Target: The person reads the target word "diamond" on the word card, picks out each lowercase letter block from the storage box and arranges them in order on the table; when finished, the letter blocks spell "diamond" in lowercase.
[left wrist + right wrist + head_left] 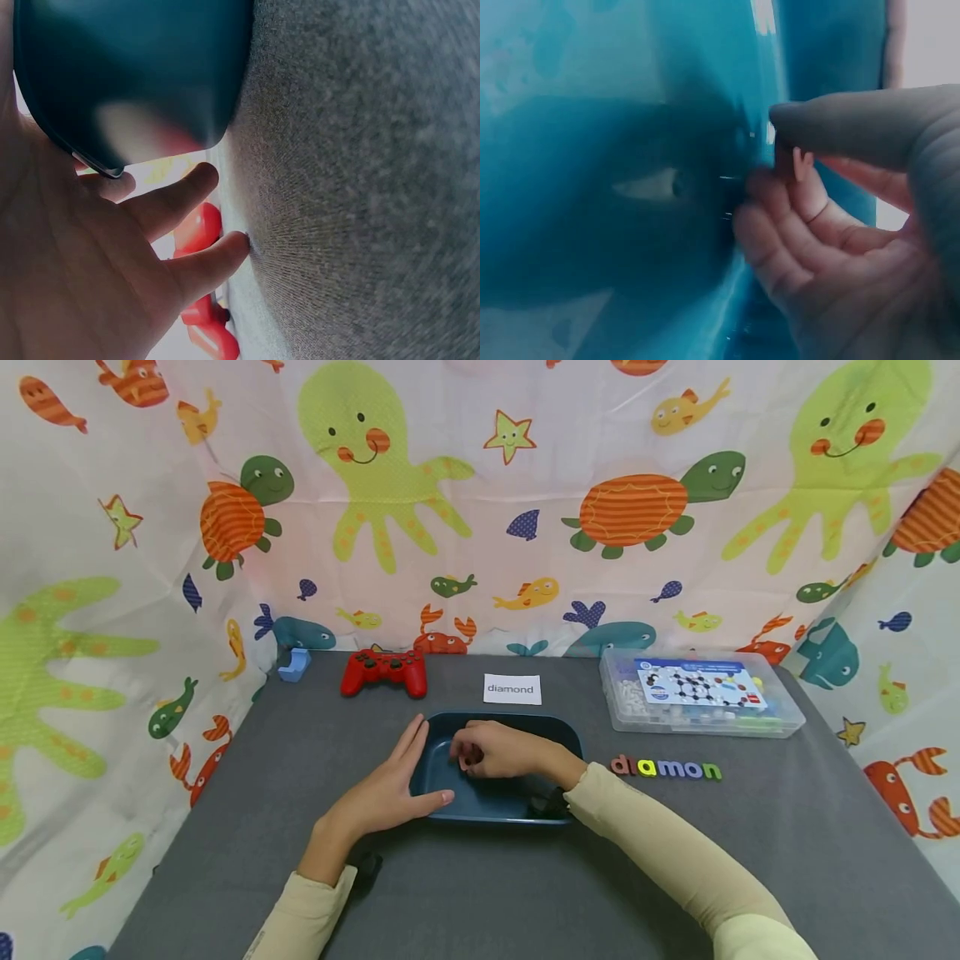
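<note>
A dark blue tray (495, 817) sits mid-table. My left hand (382, 793) lies along its left side with straight fingers, the thumb over the front left corner. In the left wrist view, the palm (75, 255) is right up against the tray's outer wall (135, 67). Inside the tray, my right hand (506, 750) pinches a small pinkish piece (801, 163) between thumb and fingers, which hide most of it. To the tray's right, colourful letters (666, 768) lie in a row reading "diamon". Behind the tray is a white card (512, 689) printed "diamond".
A red game controller (384, 672) lies at the back left, beside a small light-blue plastic piece (295, 665). At the back right stands a clear plastic box (701, 720) with a molecule-model label. A patterned curtain (480, 510) hangs behind the grey table (480, 893).
</note>
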The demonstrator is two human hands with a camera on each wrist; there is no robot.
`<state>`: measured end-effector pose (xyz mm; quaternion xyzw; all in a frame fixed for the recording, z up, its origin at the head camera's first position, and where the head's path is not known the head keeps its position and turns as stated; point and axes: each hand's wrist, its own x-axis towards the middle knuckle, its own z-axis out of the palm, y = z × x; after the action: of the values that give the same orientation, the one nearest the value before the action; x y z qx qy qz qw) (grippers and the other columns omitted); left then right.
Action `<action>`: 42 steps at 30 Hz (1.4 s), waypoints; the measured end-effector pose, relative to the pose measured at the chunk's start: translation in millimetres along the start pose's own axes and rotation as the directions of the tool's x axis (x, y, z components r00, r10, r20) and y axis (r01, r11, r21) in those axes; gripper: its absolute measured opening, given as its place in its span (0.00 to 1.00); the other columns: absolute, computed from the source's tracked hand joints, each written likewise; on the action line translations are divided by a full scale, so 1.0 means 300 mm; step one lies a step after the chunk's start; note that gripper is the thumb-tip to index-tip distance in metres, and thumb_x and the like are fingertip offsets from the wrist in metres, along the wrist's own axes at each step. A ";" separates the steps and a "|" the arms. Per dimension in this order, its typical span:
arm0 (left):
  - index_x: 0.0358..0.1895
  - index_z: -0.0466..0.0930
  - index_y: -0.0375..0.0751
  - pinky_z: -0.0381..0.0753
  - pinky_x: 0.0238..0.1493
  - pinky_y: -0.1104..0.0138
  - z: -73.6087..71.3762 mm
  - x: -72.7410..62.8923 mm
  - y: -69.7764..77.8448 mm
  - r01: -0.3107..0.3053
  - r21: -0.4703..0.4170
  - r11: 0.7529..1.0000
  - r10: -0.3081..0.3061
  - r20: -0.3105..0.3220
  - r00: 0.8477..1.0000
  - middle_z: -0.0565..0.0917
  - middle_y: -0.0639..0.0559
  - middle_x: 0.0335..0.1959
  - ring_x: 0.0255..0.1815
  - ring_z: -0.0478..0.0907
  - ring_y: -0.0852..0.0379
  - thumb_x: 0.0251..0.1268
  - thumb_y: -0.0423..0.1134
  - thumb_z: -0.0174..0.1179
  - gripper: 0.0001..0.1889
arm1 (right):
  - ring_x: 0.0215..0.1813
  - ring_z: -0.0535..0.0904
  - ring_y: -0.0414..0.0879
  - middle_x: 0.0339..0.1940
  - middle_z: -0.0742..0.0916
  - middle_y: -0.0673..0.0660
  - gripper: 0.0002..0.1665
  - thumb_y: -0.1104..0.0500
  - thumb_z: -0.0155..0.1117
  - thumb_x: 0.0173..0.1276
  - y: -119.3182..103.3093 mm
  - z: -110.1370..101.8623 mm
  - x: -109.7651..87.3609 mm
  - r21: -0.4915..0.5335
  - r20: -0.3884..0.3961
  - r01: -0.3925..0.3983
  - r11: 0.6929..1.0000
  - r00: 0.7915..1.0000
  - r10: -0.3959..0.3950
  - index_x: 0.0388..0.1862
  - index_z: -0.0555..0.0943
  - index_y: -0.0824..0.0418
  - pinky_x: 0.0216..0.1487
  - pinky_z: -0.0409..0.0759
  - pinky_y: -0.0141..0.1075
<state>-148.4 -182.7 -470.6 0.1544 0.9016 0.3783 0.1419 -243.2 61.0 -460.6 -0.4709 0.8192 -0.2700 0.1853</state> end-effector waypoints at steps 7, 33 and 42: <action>0.90 0.33 0.52 0.60 0.77 0.35 0.004 0.004 0.001 0.010 -0.006 1.000 -0.010 0.001 1.000 0.31 0.58 0.90 0.87 0.45 0.40 0.69 0.65 0.68 0.61 | 0.41 0.79 0.42 0.43 0.82 0.53 0.12 0.66 0.69 0.74 -0.023 -0.031 -0.046 0.074 -0.070 0.012 0.997 0.998 -0.006 0.54 0.86 0.65 0.47 0.83 0.34; 0.90 0.32 0.52 0.58 0.77 0.34 0.008 0.008 0.004 0.016 0.005 1.000 -0.016 -0.002 1.000 0.31 0.55 0.90 0.88 0.42 0.41 0.67 0.66 0.68 0.63 | 0.49 0.80 0.53 0.51 0.82 0.58 0.23 0.69 0.71 0.74 -0.073 -0.140 -0.256 0.291 -0.323 0.022 0.957 0.943 0.077 0.66 0.83 0.69 0.56 0.86 0.40; 0.90 0.32 0.49 0.61 0.75 0.32 0.012 0.013 0.004 0.020 0.022 1.000 -0.020 -0.001 1.000 0.31 0.52 0.90 0.88 0.42 0.39 0.67 0.65 0.68 0.63 | 0.42 0.84 0.50 0.42 0.85 0.56 0.21 0.70 0.69 0.75 -0.066 -0.150 -0.313 0.340 -0.337 -0.021 0.940 0.931 0.142 0.65 0.82 0.65 0.48 0.87 0.38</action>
<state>-150.5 -178.0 -472.6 0.1469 0.9073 0.3668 0.1436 -209.3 146.7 -408.3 -0.3413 0.8013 -0.4762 0.1211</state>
